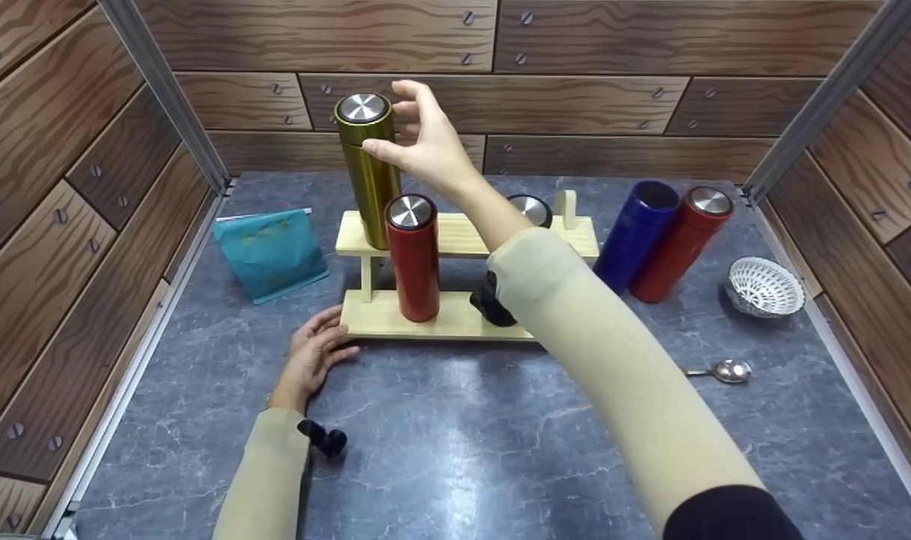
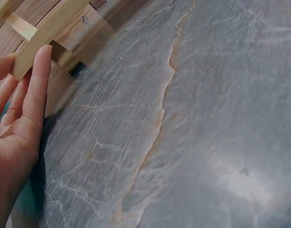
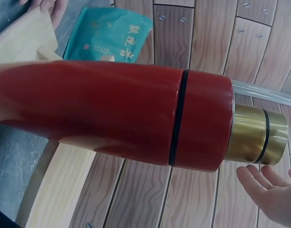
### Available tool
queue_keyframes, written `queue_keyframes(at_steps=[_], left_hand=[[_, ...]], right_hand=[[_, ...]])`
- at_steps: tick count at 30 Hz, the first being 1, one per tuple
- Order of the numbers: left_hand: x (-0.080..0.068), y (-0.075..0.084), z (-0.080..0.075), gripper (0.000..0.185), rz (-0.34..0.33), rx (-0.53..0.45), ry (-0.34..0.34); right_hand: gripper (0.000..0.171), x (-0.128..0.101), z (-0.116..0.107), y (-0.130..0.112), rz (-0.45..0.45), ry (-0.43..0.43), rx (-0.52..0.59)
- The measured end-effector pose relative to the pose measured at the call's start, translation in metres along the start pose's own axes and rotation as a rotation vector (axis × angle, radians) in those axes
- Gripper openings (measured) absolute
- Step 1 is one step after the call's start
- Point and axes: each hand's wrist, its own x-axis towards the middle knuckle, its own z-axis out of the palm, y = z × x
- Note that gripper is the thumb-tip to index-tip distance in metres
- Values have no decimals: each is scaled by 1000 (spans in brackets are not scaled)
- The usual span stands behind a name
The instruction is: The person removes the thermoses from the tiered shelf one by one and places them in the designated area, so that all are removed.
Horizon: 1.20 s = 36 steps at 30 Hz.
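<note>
Left of the wooden rack point(image 1: 455, 315), a teal pouch point(image 1: 270, 252) leans on the grey marbled desk point(image 1: 455, 450). The left hand point(image 1: 313, 356) lies flat on the desk at the rack's front-left corner, its fingertips point(image 2: 41, 61) touching the edge of the lower board, its grip released and holding nothing.

On the rack's upper shelf, at its left end, stands the gold flask point(image 1: 368, 169), upright, long axis vertical, steel cap pointing up. The right hand point(image 1: 425, 142) hovers just right of its top with fingers point(image 3: 259, 183) spread; the grip looks released, though from the head view I cannot be sure the thumb is clear of the flask.

In front of the gold flask, on the lower board, a red flask point(image 1: 413, 256) stands upright too. Further right on the upper shelf sits 1 black flask point(image 1: 530, 210), mostly hidden by the forearm.

Right of the rack, a blue flask point(image 1: 635, 232) and another red flask point(image 1: 684, 244) stand side by side, then a white basket point(image 1: 765, 287); a spoon point(image 1: 722, 370) lies nearer the front. Wood-grain panels wall the desk on 3 sides.
</note>
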Motion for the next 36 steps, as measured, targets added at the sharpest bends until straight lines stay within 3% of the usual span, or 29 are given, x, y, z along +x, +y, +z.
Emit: queue_keyframes(at_steps=[11, 15, 23, 36], left_hand=[[-2, 1, -4, 53, -6, 9, 12], [-4, 2, -5, 53, -7, 3, 27], [2, -2, 2, 51, 9, -17, 10], [1, 0, 1, 51, -5, -37, 22]], right_hand=[[75, 16, 20, 11, 60, 24, -93], [78, 20, 27, 16, 76, 25, -72], [67, 22, 23, 17, 79, 42, 51], [68, 19, 12, 6, 3, 60, -18]])
